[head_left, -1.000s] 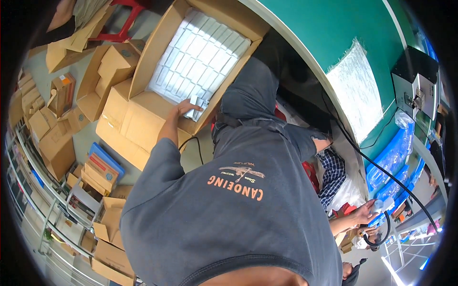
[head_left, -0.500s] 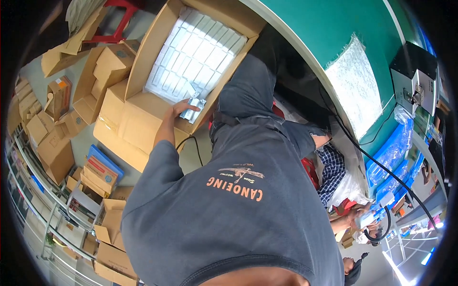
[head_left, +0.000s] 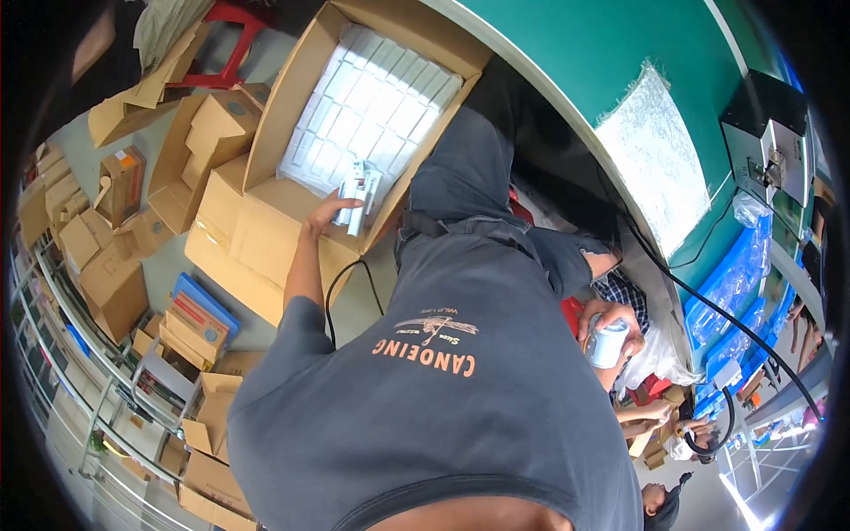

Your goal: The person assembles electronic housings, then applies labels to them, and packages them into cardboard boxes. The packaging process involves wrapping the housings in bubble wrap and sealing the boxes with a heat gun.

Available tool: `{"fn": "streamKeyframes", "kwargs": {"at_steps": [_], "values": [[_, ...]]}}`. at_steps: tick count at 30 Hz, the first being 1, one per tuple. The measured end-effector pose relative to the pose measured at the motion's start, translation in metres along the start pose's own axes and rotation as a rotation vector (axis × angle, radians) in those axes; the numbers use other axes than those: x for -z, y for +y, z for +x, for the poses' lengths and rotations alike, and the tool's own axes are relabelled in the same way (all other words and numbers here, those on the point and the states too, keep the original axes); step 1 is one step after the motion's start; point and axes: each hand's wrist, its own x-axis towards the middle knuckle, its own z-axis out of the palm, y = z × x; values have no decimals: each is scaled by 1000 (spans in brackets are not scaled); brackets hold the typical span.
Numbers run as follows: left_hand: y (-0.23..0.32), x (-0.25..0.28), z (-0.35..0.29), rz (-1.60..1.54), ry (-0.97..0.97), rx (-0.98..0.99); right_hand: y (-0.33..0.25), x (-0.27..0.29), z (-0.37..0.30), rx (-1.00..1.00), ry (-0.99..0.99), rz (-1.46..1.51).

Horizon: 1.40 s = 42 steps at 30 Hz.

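Left hand: the person's left hand is at the near end of the carton, fingers curled closed around a small cluster of pale silver-grey, oblong pieces; how many pieces it holds, I cannot tell.

Pieces' lie: they project past the fingertips towards the carton's interior, long axis running roughly from the near wall towards the packed rows, slightly tilted; whether they touch the rows below is unclear.

Carton: a deep, brown cardboard carton, its top uncovered, holds closely set rows of whitish, oblong items, directly beyond the left fingers.

Nearer hand: the left is clearly nearer the rows; the right is well apart, across the torso.

Right hand: the right hand has its fingers bent around a pale blue-white, cylinder-like object, beside the dark grey T-shirt; its material cannot be told.

Work table: a green-topped table with a pale edge stands right of the carton, bearing a white, frayed-edged sheet.

Floor side: more brown cardboard boxes lie left of the carton.
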Motion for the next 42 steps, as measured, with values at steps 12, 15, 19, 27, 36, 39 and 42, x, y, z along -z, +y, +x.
{"fn": "streamKeyframes", "kwargs": {"at_steps": [12,15,19,27,36,39,42], "values": [[338,-204,-108,802,-355,-976,-7,5,46,147,-78,-99],[406,-323,-92,1402,-148,-1050,-11,-1,52,230,67,-175],[428,-382,-50,1651,-104,-1293,-20,-26,66,380,305,-269],[405,-424,-28,1923,-144,-1305,-66,-45,99,873,1143,-1585],[411,-408,-29,1874,-39,-1530,-79,-23,118,931,1326,-1556],[414,-404,-27,1833,-22,-1531,-80,-16,120,986,1333,-1414],[416,-403,-29,1851,52,-1536,-78,-8,123,1015,1305,-1096]]}}
